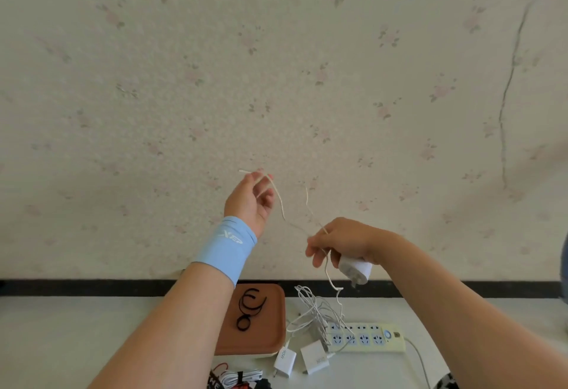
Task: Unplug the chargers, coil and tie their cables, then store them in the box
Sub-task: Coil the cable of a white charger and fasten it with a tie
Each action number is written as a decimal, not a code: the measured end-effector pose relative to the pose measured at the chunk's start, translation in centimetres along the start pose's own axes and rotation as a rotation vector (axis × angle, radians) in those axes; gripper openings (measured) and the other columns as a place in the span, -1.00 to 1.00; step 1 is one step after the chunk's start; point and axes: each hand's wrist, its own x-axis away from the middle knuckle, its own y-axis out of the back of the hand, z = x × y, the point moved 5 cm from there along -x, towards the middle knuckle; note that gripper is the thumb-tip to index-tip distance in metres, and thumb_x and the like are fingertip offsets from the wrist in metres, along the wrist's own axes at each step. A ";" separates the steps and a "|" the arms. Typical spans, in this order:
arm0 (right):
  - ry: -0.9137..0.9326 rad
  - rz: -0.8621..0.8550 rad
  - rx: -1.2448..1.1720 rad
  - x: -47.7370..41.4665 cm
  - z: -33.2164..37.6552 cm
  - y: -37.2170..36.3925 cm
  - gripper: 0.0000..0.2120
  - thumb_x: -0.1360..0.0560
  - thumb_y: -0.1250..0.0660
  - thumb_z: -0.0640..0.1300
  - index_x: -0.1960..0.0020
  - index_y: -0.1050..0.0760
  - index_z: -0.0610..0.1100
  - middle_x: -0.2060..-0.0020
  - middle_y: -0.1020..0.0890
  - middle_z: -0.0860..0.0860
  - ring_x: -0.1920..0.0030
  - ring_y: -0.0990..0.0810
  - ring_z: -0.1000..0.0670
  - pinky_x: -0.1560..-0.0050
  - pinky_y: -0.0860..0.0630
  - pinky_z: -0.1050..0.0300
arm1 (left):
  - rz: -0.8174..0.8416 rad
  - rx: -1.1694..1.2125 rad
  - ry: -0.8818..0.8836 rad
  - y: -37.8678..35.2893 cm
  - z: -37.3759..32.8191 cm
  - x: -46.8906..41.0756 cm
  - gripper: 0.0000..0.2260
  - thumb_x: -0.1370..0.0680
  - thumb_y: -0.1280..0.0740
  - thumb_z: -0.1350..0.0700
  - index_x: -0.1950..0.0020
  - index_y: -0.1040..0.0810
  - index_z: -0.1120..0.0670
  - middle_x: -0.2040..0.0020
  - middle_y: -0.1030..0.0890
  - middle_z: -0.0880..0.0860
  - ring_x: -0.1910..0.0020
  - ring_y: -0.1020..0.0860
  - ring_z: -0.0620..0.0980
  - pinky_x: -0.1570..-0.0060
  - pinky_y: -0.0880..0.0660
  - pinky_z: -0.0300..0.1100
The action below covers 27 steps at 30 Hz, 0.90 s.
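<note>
My left hand (250,201), with a light blue wristband, is raised and pinches the free end of a thin white cable (281,204). My right hand (341,242) holds a white charger plug (356,267) and the cable beside it. The cable sags between both hands and hangs down to a tangle of white cables (313,308) on the table. Two more white chargers (285,359) (314,358) lie unplugged beside the cream power strip (365,338). A brown tray (261,327) holds several black ties (249,308).
A coiled, tied white cable (238,378) lies at the bottom edge on a dark printed item. The power strip's own cord (418,358) runs off to the lower right. A floral wall with a black baseboard stands behind the white table.
</note>
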 end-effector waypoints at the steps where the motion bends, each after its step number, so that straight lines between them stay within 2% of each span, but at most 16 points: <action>1: 0.037 -0.066 -0.081 -0.2 0.3 0.4 -0.72 -0.64 -0.28 -0.01 0.02 -0.68 -0.16 0.24 -0.74 0.02 0.38 -0.54 0.06 0.26 -0.51 0.20 | -0.009 -0.112 0.040 0.2 0.6 0.2 -0.77 -0.68 -0.18 0.06 -0.05 -0.56 0.16 0.07 -0.62 0.11 0.43 -0.49 -0.07 0.45 -0.45 -0.31; 4: 0.104 -0.157 -0.344 -0.5 0.9 1.2 -0.72 -0.64 -0.30 -0.03 0.04 -0.67 -0.20 0.32 -0.67 -0.04 0.43 -0.50 0.03 0.36 -0.49 0.19 | 0.125 -0.464 0.210 -0.3 2.6 1.9 -0.76 -0.64 -0.20 0.10 -0.13 -0.56 0.23 0.11 -0.67 0.13 0.41 -0.51 0.00 0.39 -0.45 -0.21; 6: 0.127 -0.169 -0.325 -0.5 1.1 1.2 -0.70 -0.63 -0.31 -0.01 0.04 -0.67 -0.21 0.31 -0.67 -0.06 0.43 -0.51 0.02 0.36 -0.49 0.18 | 0.305 -0.697 0.240 -1.3 3.4 3.2 -0.77 -0.61 -0.25 0.08 -0.12 -0.61 0.17 0.18 -0.64 0.07 0.39 -0.48 -0.01 0.34 -0.42 -0.19; 8: 0.145 -0.164 -0.282 -0.4 1.3 1.1 -0.68 -0.63 -0.31 0.01 0.02 -0.67 -0.22 0.28 -0.69 -0.06 0.42 -0.52 0.03 0.35 -0.50 0.19 | 0.367 -0.898 0.132 -1.9 3.4 3.6 -0.81 -0.61 -0.29 0.06 -0.11 -0.66 0.07 0.21 -0.62 0.00 0.38 -0.48 -0.05 0.28 -0.43 -0.19; 10: 0.161 -0.152 -0.297 -0.4 1.4 1.1 -0.70 -0.64 -0.30 0.00 0.00 -0.67 -0.20 0.22 -0.72 -0.05 0.44 -0.51 0.05 0.36 -0.49 0.21 | 0.318 -1.047 -0.051 -2.1 2.7 3.5 -0.84 -0.60 -0.31 0.05 -0.04 -0.69 -0.01 0.20 -0.66 -0.07 0.37 -0.49 -0.09 0.23 -0.45 -0.21; 11: 0.163 -0.140 -0.301 -0.4 1.4 1.1 -0.73 -0.63 -0.31 0.00 -0.02 -0.67 -0.18 0.17 -0.74 -0.03 0.45 -0.50 0.06 0.36 -0.49 0.21 | 0.286 -1.062 -0.136 -2.2 2.3 3.4 -0.84 -0.60 -0.31 0.05 -0.01 -0.70 -0.03 0.19 -0.67 -0.09 0.37 -0.51 -0.11 0.23 -0.47 -0.24; 13: 0.131 -0.084 -0.243 -0.5 1.0 0.8 -0.79 -0.60 -0.35 -0.01 -0.10 -0.65 -0.12 0.04 -0.75 0.04 0.43 -0.52 0.08 0.34 -0.52 0.18 | 0.206 -0.902 -0.236 -2.2 1.5 3.1 -0.84 -0.61 -0.31 0.10 0.03 -0.69 0.02 0.18 -0.67 -0.05 0.39 -0.53 -0.12 0.26 -0.48 -0.25; 17: -0.023 0.051 0.118 -0.7 -1.3 -0.3 -0.85 -0.58 -0.38 0.00 -0.09 -0.66 0.00 -0.06 -0.71 0.19 0.29 -0.70 0.06 0.18 -0.57 0.14 | 0.102 -0.207 -0.192 -2.0 0.1 1.9 -0.85 -0.64 -0.24 0.24 0.04 -0.60 0.17 0.28 -0.52 0.06 0.46 -0.52 -0.12 0.38 -0.47 -0.30; 20: -0.042 0.005 0.086 -1.1 -1.9 -0.1 -0.84 -0.61 -0.33 -0.04 -0.06 -0.65 -0.05 0.03 -0.74 0.12 0.27 -0.71 0.02 0.06 -0.63 0.06 | 0.070 0.045 -0.163 -1.2 -0.5 1.1 -0.87 -0.65 -0.24 0.22 0.00 -0.58 0.17 0.26 -0.53 0.06 0.42 -0.57 -0.11 0.38 -0.51 -0.32; 23: 0.021 -0.237 -0.058 -1.2 -1.2 1.3 -0.82 -0.62 -0.32 -0.11 0.02 -0.68 -0.14 0.18 -0.75 -0.01 0.43 -0.58 0.04 0.29 -0.56 0.17 | 0.039 -0.074 -0.122 -0.6 -0.3 0.8 -0.89 -0.65 -0.26 0.17 -0.09 -0.57 0.14 0.16 -0.60 0.06 0.35 -0.61 -0.06 0.33 -0.54 -0.28; 27: 0.101 -0.456 -0.240 -0.8 0.0 2.7 -0.80 -0.62 -0.33 -0.09 0.06 -0.70 -0.13 0.35 -0.67 -0.02 0.48 -0.51 0.04 0.39 -0.50 0.20 | 0.091 -0.501 0.101 -0.4 2.4 1.5 -0.78 -0.63 -0.26 0.21 -0.26 -0.51 0.21 -0.02 -0.66 0.08 0.40 -0.59 -0.03 0.37 -0.48 -0.23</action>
